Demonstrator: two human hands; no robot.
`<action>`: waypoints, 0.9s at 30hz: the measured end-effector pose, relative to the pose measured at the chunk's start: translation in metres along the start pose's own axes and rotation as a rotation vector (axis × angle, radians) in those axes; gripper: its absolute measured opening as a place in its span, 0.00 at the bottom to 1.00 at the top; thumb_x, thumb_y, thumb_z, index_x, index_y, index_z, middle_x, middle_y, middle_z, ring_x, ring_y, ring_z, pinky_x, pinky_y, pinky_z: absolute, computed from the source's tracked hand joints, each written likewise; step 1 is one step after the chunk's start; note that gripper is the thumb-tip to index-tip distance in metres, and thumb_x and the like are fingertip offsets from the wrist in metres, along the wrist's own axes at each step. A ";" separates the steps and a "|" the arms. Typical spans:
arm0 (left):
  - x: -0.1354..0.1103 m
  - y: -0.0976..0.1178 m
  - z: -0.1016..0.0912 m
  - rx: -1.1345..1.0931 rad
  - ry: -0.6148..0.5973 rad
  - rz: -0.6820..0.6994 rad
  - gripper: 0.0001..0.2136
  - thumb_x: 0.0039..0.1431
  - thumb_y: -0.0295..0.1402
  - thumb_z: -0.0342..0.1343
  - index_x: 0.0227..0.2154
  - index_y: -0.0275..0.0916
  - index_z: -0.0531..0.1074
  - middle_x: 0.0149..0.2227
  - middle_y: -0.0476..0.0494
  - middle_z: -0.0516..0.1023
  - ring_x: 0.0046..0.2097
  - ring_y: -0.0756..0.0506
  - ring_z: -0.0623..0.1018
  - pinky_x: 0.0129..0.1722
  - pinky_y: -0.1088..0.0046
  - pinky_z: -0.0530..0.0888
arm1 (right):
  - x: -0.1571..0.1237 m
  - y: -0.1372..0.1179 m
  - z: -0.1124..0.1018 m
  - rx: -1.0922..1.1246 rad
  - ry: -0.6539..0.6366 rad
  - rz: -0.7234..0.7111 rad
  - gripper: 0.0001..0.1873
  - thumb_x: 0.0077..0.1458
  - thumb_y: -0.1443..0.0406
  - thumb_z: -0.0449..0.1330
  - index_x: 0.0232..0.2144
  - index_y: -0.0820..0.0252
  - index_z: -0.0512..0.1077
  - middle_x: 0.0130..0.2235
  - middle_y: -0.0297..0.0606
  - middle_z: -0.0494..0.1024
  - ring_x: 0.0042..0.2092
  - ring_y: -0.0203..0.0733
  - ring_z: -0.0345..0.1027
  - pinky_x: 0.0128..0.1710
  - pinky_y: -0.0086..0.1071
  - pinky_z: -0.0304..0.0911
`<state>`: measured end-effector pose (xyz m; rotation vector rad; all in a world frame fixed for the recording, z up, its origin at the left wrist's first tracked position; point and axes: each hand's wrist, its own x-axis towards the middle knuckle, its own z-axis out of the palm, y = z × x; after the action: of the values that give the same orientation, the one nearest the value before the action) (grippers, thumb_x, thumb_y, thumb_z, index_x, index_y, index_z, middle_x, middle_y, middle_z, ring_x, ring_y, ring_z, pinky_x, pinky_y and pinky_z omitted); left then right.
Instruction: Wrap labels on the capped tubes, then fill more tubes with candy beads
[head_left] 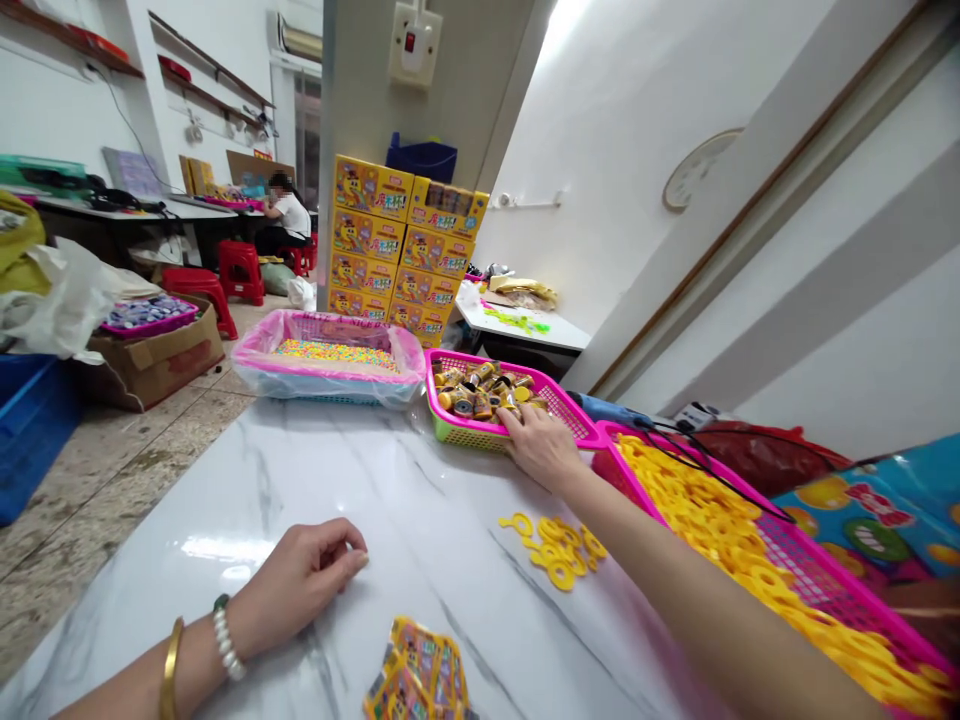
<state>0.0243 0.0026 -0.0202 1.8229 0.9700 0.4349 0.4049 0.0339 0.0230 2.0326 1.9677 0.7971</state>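
My right hand [538, 442] reaches forward over the near rim of a pink and green basket [571, 420] filled with small yellow and black items [480, 388]; its fingertips dip among them and what they hold is hidden. My left hand [304, 580] rests on the white marble table [360, 480] with its fingers curled together, nothing visible in them. A small pile of yellow plastic rings [556, 550] lies between the hands. Several yellow printed packets [420, 675] lie at the near edge.
A pink basket [817, 590] of yellow rings stands at the right with a black cable across it. A plastic-lined basket [330, 355] of colourful beads sits at the table's far end. Stacked yellow cartons [405, 250], a cardboard box [157, 355], red stools and a seated person [285, 215] lie beyond.
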 end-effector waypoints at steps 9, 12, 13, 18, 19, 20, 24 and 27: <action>0.002 -0.003 0.000 -0.022 0.026 0.027 0.14 0.60 0.44 0.51 0.34 0.38 0.73 0.21 0.51 0.73 0.23 0.51 0.67 0.24 0.76 0.62 | 0.027 -0.006 0.007 0.029 -0.022 0.140 0.24 0.65 0.55 0.51 0.59 0.58 0.64 0.50 0.56 0.72 0.47 0.55 0.68 0.46 0.42 0.57; 0.001 -0.005 -0.001 -0.027 0.038 0.052 0.13 0.59 0.43 0.51 0.33 0.38 0.74 0.22 0.51 0.73 0.22 0.51 0.67 0.23 0.77 0.62 | 0.015 -0.013 0.002 0.051 0.030 0.173 0.29 0.64 0.56 0.53 0.63 0.64 0.60 0.55 0.59 0.70 0.50 0.58 0.67 0.48 0.45 0.59; 0.001 -0.005 -0.001 -0.027 0.042 0.059 0.13 0.59 0.42 0.51 0.33 0.38 0.73 0.22 0.51 0.73 0.22 0.51 0.67 0.23 0.77 0.62 | 0.009 -0.017 -0.002 0.060 0.048 0.178 0.32 0.64 0.56 0.54 0.64 0.65 0.58 0.59 0.60 0.68 0.53 0.59 0.66 0.50 0.46 0.59; -0.001 -0.006 -0.005 -0.019 0.032 0.085 0.15 0.59 0.44 0.51 0.34 0.37 0.73 0.23 0.51 0.72 0.22 0.52 0.67 0.23 0.77 0.62 | -0.061 -0.036 -0.034 0.219 0.254 0.094 0.31 0.61 0.58 0.58 0.62 0.69 0.63 0.62 0.59 0.66 0.61 0.60 0.59 0.59 0.49 0.56; -0.001 -0.006 -0.005 -0.013 0.025 0.091 0.15 0.59 0.45 0.51 0.35 0.37 0.73 0.23 0.51 0.72 0.22 0.52 0.66 0.23 0.77 0.62 | -0.083 -0.040 -0.040 0.264 0.287 0.075 0.28 0.61 0.58 0.59 0.59 0.69 0.66 0.59 0.58 0.70 0.60 0.59 0.61 0.59 0.49 0.57; -0.001 -0.007 -0.006 -0.006 0.018 0.098 0.16 0.59 0.46 0.51 0.35 0.37 0.73 0.22 0.51 0.71 0.22 0.52 0.66 0.23 0.77 0.62 | -0.108 -0.043 -0.045 0.305 0.307 0.065 0.24 0.61 0.58 0.59 0.56 0.67 0.70 0.55 0.55 0.74 0.58 0.58 0.63 0.59 0.49 0.58; -0.002 -0.007 -0.009 0.055 0.003 0.115 0.18 0.58 0.49 0.52 0.37 0.37 0.73 0.23 0.52 0.71 0.23 0.51 0.67 0.24 0.76 0.64 | -0.224 -0.056 -0.051 0.415 0.356 0.108 0.11 0.62 0.62 0.58 0.42 0.60 0.78 0.44 0.46 0.81 0.53 0.53 0.69 0.58 0.50 0.60; -0.005 -0.002 -0.014 0.124 0.006 0.109 0.18 0.56 0.50 0.53 0.38 0.39 0.73 0.23 0.53 0.72 0.24 0.50 0.68 0.26 0.75 0.64 | -0.313 -0.067 -0.053 0.440 0.353 0.246 0.09 0.62 0.64 0.58 0.37 0.59 0.79 0.42 0.44 0.82 0.51 0.50 0.71 0.58 0.49 0.62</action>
<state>0.0114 0.0075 -0.0153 1.9941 0.9212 0.4560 0.3305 -0.2760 -0.0400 2.5752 2.2724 0.8855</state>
